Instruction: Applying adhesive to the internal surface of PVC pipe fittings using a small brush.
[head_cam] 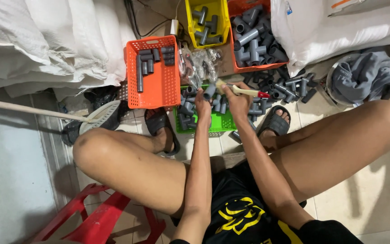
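Note:
My left hand (202, 105) grips a short grey pipe fitting (209, 91) over the green basket (222, 123). My right hand (238, 100) holds a small brush (244, 91) with a pale wooden handle and red end, its bristles touching the fitting's open end. The green basket holds several grey pipe fittings and sits on the floor between my sandalled feet.
An orange basket (161, 86) with grey pipe pieces lies left of the green one. A yellow basket (224, 22) and another orange basket (236, 68) of fittings stand behind. Loose fittings (290, 86) litter the floor at right. White sacks (46, 40), a grey cloth (366, 77), a red stool (100, 217).

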